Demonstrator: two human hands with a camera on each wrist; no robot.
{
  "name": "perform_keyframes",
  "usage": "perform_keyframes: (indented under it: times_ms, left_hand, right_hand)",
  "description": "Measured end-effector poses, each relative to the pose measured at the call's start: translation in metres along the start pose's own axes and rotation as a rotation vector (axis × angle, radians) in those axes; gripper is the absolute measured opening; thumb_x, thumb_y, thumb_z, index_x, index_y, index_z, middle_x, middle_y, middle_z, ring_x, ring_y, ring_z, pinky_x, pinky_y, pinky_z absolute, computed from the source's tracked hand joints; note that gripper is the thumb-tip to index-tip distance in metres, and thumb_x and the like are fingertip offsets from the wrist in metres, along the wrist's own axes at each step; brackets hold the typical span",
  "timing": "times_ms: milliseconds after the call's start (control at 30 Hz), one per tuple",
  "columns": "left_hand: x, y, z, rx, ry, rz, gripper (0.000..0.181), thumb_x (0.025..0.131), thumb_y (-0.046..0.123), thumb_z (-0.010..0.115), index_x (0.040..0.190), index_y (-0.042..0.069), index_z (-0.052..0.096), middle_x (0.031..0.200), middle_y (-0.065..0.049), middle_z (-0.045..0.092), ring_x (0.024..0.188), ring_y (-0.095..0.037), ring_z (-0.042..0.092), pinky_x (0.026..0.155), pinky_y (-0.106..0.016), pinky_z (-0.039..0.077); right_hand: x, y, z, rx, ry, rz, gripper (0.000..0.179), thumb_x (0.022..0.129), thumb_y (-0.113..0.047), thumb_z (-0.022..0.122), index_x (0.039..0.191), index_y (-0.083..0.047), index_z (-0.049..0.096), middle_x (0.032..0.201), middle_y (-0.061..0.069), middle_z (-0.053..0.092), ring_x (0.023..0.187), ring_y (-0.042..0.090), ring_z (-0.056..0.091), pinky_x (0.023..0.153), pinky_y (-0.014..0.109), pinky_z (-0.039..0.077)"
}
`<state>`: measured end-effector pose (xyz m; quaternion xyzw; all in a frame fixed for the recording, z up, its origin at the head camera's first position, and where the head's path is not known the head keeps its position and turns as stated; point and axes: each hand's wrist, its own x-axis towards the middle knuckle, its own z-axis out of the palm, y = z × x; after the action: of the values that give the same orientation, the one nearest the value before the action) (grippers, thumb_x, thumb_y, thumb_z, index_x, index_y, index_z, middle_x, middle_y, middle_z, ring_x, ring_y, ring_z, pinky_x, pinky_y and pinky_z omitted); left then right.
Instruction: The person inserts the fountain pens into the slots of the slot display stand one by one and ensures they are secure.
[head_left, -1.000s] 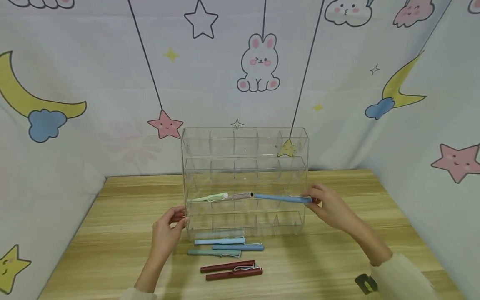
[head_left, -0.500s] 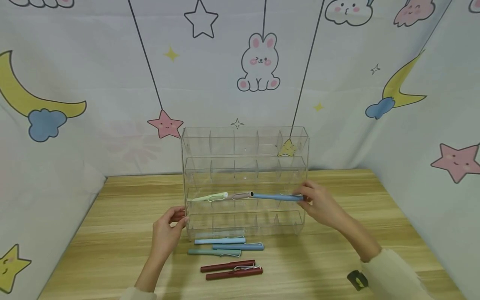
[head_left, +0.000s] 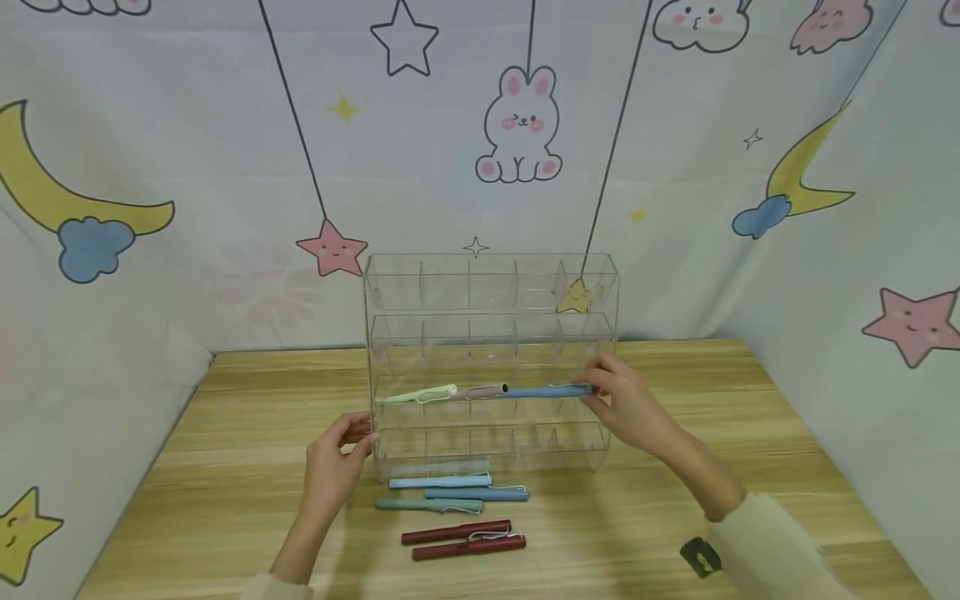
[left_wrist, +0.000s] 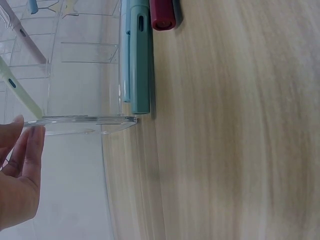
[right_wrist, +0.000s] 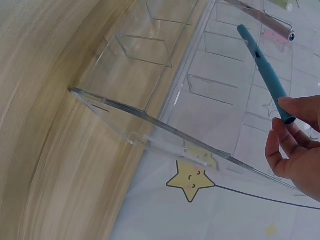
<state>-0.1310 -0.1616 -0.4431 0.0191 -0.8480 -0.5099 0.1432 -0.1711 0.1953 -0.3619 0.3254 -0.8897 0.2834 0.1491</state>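
Slim blue pen (head_left: 546, 392): roughly parallel to clear acrylic rack (head_left: 491, 337) tiers.
Right hand (head_left: 630, 408) pinches right end; left hand (head_left: 335, 458), rack's left edge.

the wood-grained worktop (head_left: 255, 417) carries a clear tiered rack (head_left: 491, 329), standing upright; before it lie a light blue pen (head_left: 438, 482), a blue pen (head_left: 476, 494), a green pen (head_left: 429, 505) and, nearer the person, two dark red pens (head_left: 468, 547).

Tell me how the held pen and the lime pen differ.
The held pen is blue; the lime pen is pale yellow-green. The right hand pinches the held pen; the lime pen rests in the rack. In the head view, the held pen is nearly level; the lime pen slants. Both have a clip.
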Motion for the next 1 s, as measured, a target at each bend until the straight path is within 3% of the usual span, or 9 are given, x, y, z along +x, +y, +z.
perform_keyframes:
  times_ms: [133,433,1000]
  left_hand:
    - [0.000,0.000,0.000,0.002,0.003,0.000,0.024,0.081,-0.004,0.065,0.105,-0.004,0.061,0.094,-0.018,0.064,0.085,-0.029,0.062,0.067,-0.024,0.054]
    - [0.001,0.000,0.000,0.003,0.005,0.005,0.024,0.081,-0.004,0.065,0.105,-0.005,0.061,0.093,-0.018,0.064,0.085,-0.029,0.062,0.066,-0.023,0.054]
    - [0.001,0.000,0.000,-0.007,0.008,0.014,0.024,0.080,-0.006,0.065,0.104,-0.005,0.061,0.093,-0.018,0.064,0.084,-0.029,0.062,0.065,-0.017,0.052]
  right_hand:
    - [0.004,-0.002,0.005,-0.001,0.030,-0.021,0.025,0.071,0.016,0.068,0.093,0.003,0.067,0.088,0.008,0.051,0.072,0.018,0.054,0.059,0.026,0.049]
    - [0.011,-0.011,0.017,0.056,-0.010,-0.001,0.023,0.075,0.015,0.064,0.096,0.005,0.065,0.091,0.011,0.051,0.076,0.020,0.055,0.061,0.028,0.050]
    - [0.016,-0.016,0.027,0.087,0.018,0.002,0.024,0.076,0.015,0.064,0.098,0.005,0.065,0.093,0.010,0.052,0.076,0.019,0.057,0.065,0.024,0.051]
